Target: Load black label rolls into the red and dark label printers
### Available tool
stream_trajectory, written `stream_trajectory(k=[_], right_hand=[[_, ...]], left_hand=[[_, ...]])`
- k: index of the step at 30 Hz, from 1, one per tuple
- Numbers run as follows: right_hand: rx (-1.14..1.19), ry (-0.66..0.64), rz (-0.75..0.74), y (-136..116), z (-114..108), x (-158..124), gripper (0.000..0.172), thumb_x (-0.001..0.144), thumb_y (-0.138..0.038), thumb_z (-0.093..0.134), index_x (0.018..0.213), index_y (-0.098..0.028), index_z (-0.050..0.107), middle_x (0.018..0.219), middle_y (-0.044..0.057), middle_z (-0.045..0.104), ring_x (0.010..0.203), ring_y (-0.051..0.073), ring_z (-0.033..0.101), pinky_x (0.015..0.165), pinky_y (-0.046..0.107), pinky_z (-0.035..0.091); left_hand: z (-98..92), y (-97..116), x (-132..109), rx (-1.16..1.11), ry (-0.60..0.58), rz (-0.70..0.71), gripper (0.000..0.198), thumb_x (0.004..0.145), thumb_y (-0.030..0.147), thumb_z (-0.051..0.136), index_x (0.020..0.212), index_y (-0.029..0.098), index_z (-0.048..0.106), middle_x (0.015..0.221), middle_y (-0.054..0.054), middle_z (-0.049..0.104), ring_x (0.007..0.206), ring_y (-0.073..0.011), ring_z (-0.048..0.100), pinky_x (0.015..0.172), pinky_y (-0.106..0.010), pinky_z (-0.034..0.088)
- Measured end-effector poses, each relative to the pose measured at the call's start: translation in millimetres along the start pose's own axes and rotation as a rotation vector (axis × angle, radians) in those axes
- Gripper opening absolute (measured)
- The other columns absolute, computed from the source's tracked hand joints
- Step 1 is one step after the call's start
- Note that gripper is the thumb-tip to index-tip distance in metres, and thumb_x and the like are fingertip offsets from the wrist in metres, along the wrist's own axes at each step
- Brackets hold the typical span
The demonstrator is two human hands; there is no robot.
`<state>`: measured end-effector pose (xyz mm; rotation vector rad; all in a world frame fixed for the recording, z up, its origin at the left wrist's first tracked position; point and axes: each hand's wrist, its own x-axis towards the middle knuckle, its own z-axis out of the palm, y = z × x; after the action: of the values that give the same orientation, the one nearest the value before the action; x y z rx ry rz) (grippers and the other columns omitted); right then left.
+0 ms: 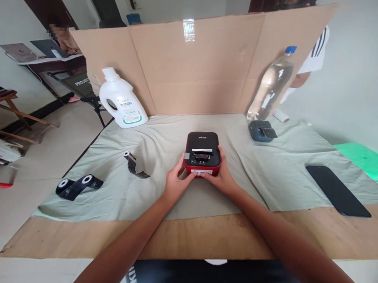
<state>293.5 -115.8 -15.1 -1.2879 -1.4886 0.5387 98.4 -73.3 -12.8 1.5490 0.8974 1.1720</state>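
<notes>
A small label printer (pixel 203 143) with a black top and red base sits on the grey-green cloth in the middle of the table. Its left side is held by my left hand (pixel 176 180), while my right hand (pixel 224 176) grips the right side. Both thumbs press on the front face, by a white label strip; the other fingers are partly hidden along the sides. A dark strip shows in the slot on its top. To the left lie a small roll (pixel 132 163) with a loose black tail and a pair of black ribbon rolls (pixel 77 187).
A white jug (pixel 123 101) and a clear bottle (pixel 271 88) with a blue cap lean against the cardboard screen (pixel 195 75). Near the bottle stands a small dark blue device (pixel 261 131). A black phone (pixel 337 190) lies at right. People are partly visible behind the screen.
</notes>
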Motion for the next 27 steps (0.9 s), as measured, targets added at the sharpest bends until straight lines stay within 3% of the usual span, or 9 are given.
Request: stream_trajectory(k=[3,12,21,27], right_hand=[[0.013,-0.025,-0.026,6,1,4,0.115,0.074,-0.049,0.081,0.159,-0.030,0.005,0.164,0.014,0.023,0.151,0.033,0.026,0.123,0.057,0.024],[0.048,-0.030,-0.029,4,-2,4,0.114,0.074,-0.048,0.081,0.159,-0.029,0.008,0.161,0.013,0.029,0.148,0.033,0.033,0.122,0.055,0.029],[0.020,-0.018,-0.018,5,-4,4,0.110,0.070,-0.046,0.084,0.156,-0.035,0.016,0.157,0.012,0.034,0.144,0.035,0.039,0.118,0.058,0.035],[0.007,-0.015,-0.017,6,-4,5,0.109,0.069,-0.044,0.085,0.155,-0.035,0.019,0.154,0.010,0.037,0.143,0.034,0.040,0.119,0.057,0.034]], left_hand=[[-0.9,1,-2,0.022,0.049,-0.049,0.085,0.077,0.031,0.080,0.152,0.033,0.040,0.146,-0.004,0.057,0.131,-0.0256,0.058,0.116,-0.048,0.044],[-3.6,8,-4,0.199,0.065,-0.026,0.071,0.077,0.035,0.081,0.142,0.028,0.053,0.138,-0.006,0.063,0.122,-0.0255,0.064,0.110,-0.042,0.051],[-24.4,2,10,0.320,-0.123,0.114,0.066,0.078,0.032,0.078,0.137,0.030,0.049,0.136,-0.008,0.059,0.121,-0.0250,0.063,0.104,-0.043,0.053],[-29.1,0,15,0.324,-0.152,0.164,0.063,0.076,0.031,0.079,0.132,0.029,0.049,0.135,-0.009,0.055,0.120,-0.0267,0.059,0.095,-0.042,0.055]])
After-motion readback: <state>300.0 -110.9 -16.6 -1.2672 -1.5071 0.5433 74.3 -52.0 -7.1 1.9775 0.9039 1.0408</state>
